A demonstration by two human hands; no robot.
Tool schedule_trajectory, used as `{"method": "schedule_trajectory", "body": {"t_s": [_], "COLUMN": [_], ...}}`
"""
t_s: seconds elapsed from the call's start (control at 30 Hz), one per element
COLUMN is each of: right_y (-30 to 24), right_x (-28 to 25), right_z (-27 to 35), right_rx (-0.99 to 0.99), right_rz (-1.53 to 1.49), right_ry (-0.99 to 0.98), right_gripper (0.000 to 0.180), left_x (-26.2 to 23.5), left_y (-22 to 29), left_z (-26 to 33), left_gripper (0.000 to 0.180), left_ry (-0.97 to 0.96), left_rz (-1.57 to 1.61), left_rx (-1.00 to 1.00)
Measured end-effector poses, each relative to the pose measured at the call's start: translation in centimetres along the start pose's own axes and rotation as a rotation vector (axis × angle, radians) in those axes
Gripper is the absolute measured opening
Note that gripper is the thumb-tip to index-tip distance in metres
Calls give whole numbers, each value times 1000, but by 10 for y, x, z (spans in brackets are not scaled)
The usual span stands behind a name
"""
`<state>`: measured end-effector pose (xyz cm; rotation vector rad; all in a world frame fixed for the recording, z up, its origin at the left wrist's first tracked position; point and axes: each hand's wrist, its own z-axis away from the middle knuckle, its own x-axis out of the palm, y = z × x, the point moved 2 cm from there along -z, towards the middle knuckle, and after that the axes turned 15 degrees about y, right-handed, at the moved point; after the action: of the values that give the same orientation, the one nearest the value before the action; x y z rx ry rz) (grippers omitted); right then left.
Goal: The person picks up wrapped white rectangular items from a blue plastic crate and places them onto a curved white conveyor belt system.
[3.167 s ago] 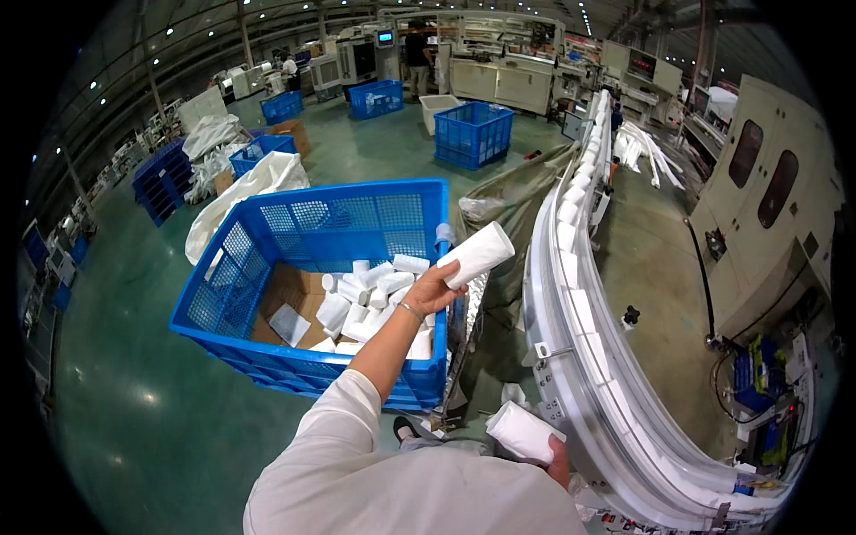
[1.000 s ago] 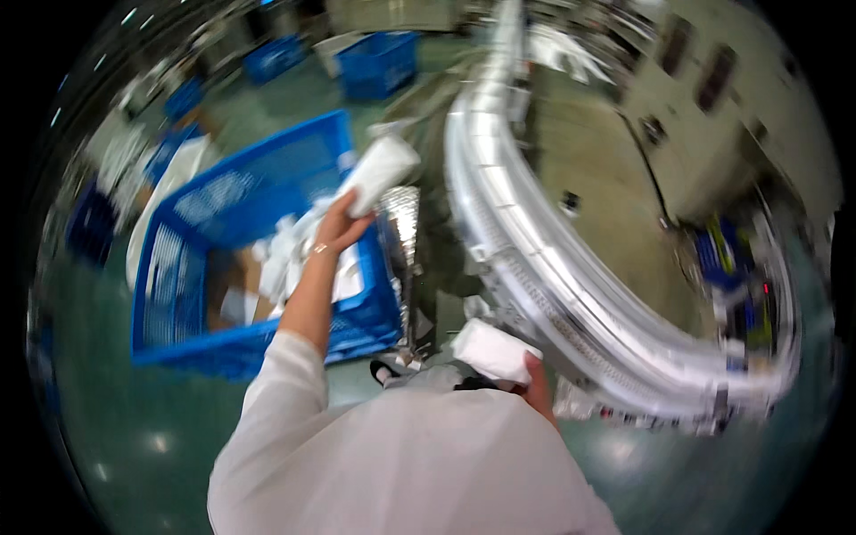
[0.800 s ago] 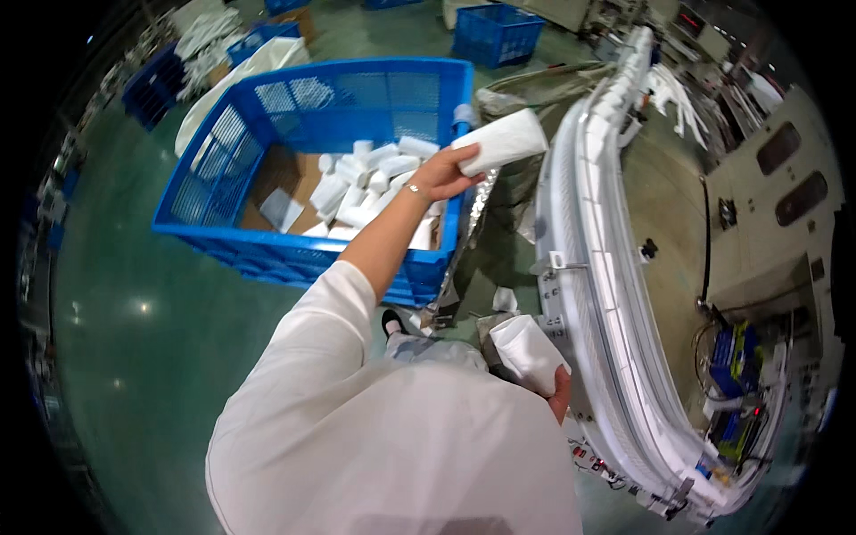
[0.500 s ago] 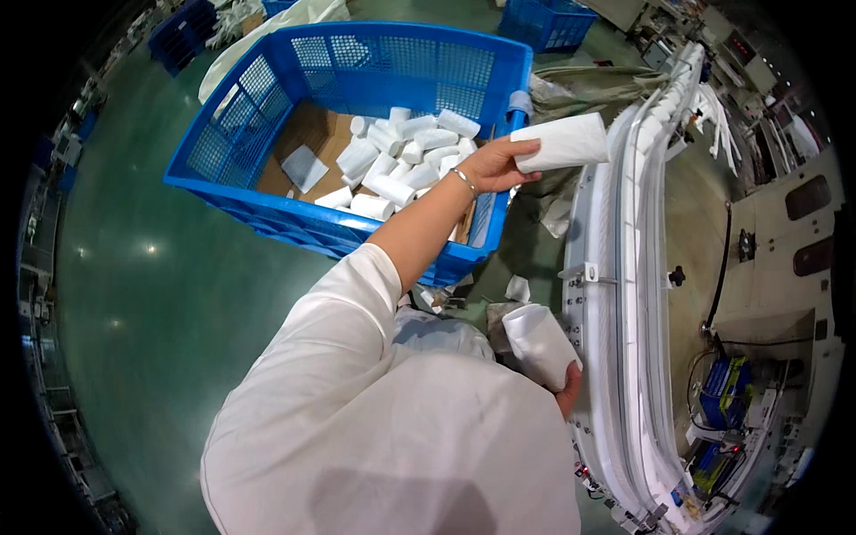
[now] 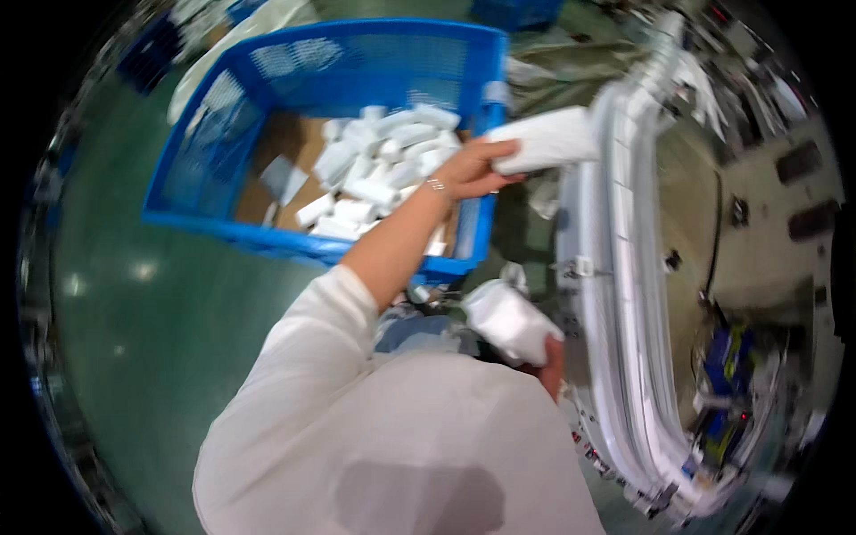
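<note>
My left hand [image 5: 471, 169], with a bracelet at the wrist, is stretched out past the right side of a blue plastic crate. Its fingers are closed round the near end of a white roll [image 5: 548, 140], which points right toward the conveyor. Lower down, close to my body, my right hand [image 5: 547, 364] grips the lower end of a second white roll [image 5: 510, 319]; most of that hand is hidden behind the roll. Many similar white rolls [image 5: 370, 189] lie heaped in the blue crate [image 5: 183, 214], on brown cardboard.
A curved conveyor with white rails [image 5: 624, 250] runs along my right, beside a beige machine panel [image 5: 776, 241]. A whitish flat piece [image 5: 283, 178] lies in the crate's left part. Another blue crate [image 5: 517, 12] stands behind. Green floor [image 5: 134, 357] spreads to the left.
The whole view has shifted and blurred, and the crate appears a little further left. Both hands still hold their rolls; the right-hand roll sits slightly higher and further left in view.
</note>
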<state>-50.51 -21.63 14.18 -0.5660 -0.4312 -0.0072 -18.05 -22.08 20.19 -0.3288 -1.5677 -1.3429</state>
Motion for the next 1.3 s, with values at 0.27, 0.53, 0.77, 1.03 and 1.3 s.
{"method": "schedule_trajectory", "body": {"t_s": [0.27, 0.53, 0.77, 1.03, 1.3], "right_y": [0, -24, -39, -58, -42], "right_x": [13, -11, -34, -40, -47], "right_z": [-3, 20, 36, 59, 16], "right_rx": [-55, -56, -85, -136, -211], "right_rz": [75, -35, 18, 95, 48], "right_ry": [-106, -68, 10, -38, -161], "right_gripper": [43, 66, 75, 77, 57], "left_x": [-43, -41, -35, -26, -30], "left_y": [21, 26, 28, 24, 30], "left_z": [0, -12, -17, -18, -15], "left_gripper": [41, 37, 37, 41, 44], "left_ry": [145, 129, 93, 40, 77], "left_rz": [-46, -85, -77, -27, -61], "left_rx": [4, -33, -57, -43, -15]}}
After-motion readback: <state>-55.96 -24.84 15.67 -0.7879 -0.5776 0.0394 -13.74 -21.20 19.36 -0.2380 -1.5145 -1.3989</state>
